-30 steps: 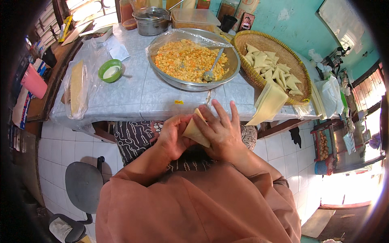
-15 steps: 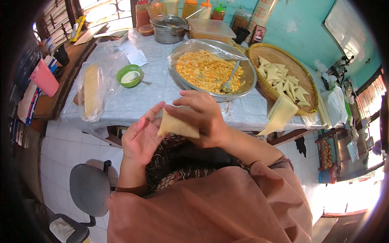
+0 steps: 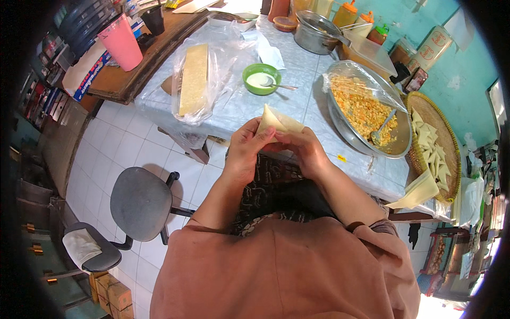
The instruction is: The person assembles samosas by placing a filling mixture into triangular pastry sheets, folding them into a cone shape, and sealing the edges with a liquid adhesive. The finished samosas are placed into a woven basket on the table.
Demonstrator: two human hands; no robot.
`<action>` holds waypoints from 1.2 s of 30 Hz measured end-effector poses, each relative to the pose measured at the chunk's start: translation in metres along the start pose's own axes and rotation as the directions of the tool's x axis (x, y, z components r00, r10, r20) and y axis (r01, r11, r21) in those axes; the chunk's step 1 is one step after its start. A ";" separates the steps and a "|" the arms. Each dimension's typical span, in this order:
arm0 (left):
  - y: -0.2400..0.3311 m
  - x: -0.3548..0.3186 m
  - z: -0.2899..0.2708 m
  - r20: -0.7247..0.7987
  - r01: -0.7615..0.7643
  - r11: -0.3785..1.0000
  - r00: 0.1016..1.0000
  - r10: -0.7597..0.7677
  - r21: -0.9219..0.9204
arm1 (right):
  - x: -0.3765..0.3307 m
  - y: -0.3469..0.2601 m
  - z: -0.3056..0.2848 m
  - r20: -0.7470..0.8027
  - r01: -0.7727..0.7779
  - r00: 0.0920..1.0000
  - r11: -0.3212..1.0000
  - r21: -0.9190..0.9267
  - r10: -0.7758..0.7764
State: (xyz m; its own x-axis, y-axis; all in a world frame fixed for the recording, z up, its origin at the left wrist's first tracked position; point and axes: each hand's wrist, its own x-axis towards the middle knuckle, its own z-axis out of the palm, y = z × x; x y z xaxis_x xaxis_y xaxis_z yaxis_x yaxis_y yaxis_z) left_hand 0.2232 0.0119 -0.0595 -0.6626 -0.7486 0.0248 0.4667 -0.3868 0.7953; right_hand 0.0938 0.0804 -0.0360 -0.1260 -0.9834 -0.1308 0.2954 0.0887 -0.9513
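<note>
A pale, folded pastry wrapper (image 3: pixel 277 122) is being held up over the near edge of the plastic-covered table (image 3: pixel 308 106), pinched between the left hand (image 3: pixel 245 150) and the right hand (image 3: pixel 306 151), both brought together with fingers closed on its lower corners. A wide metal bowl (image 3: pixel 366 109) of crumbly yellow-orange filling is being kept to the right beside a round woven tray (image 3: pixel 431 144) of folded triangles, and a small green bowl (image 3: pixel 262 78) of white paste is sitting beyond the hands. The wrapper's lower part is being hidden by the fingers.

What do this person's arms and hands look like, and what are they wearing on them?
Both the left hand and the right hand are bare: no gloves, and no rings or watch that I can make out. The forearms are uncovered too. A loose rust-brown top covers the shoulders and upper arms, its sleeves ending near the elbows.
</note>
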 end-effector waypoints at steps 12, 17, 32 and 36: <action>0.041 0.039 -0.037 -0.208 -0.262 0.944 0.930 0.303 0.201 | 0.046 -0.001 -0.012 -0.241 0.014 0.970 0.980 0.197 0.035; 0.045 0.049 -0.047 -0.222 -0.222 0.952 0.938 0.267 0.211 | 0.080 -0.014 -0.014 -0.281 0.082 0.957 0.997 0.012 -0.075; 0.043 0.094 -0.035 -0.337 -0.219 0.972 0.924 0.179 -0.086 | 0.080 -0.004 -0.036 0.222 0.607 0.512 0.166 -0.778 -0.830; 0.045 0.104 -0.033 -0.353 -0.220 0.972 0.919 0.176 -0.086 | 0.077 -0.007 -0.037 0.136 0.615 0.572 0.313 -0.724 -0.809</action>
State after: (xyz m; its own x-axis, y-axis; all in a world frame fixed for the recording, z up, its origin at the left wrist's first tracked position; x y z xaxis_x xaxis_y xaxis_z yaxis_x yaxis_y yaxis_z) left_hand 0.1947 -0.1011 -0.0416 -0.3194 -0.9462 -0.0511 0.6497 -0.2580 0.7151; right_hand 0.0473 0.0101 -0.0502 -0.1827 -0.6558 0.7325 -0.6705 -0.4619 -0.5807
